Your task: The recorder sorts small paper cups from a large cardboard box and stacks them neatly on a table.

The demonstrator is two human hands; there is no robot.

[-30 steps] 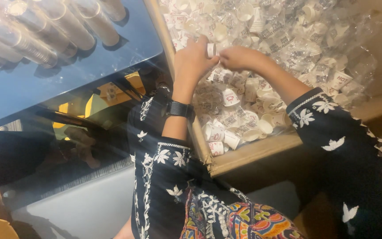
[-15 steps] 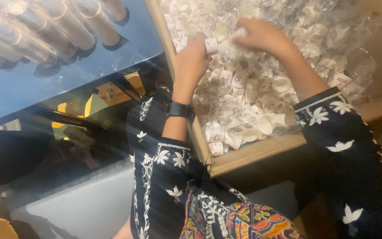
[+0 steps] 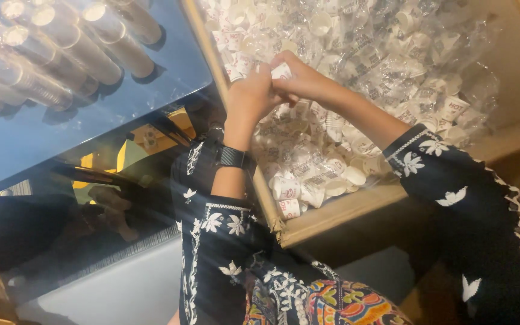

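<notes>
My left hand (image 3: 251, 95) and my right hand (image 3: 299, 78) meet over a large cardboard box (image 3: 332, 210) full of small white paper cups wrapped in clear plastic. Both hands pinch one small white paper cup (image 3: 281, 71) between their fingertips, just above the pile near the box's left wall. A dark watch (image 3: 231, 157) sits on my left wrist. Both arms wear dark sleeves with white flower embroidery.
A blue surface (image 3: 121, 102) at the upper left carries several long plastic-wrapped stacks of cups (image 3: 43, 66). Below it lies a dark cluttered area with yellow pieces (image 3: 133, 144). A pale surface (image 3: 115, 289) lies at the bottom left.
My right hand reached out over the pile, then came back to my left hand. Both hands now hold one small cup together, slightly higher and further left than a second ago.
</notes>
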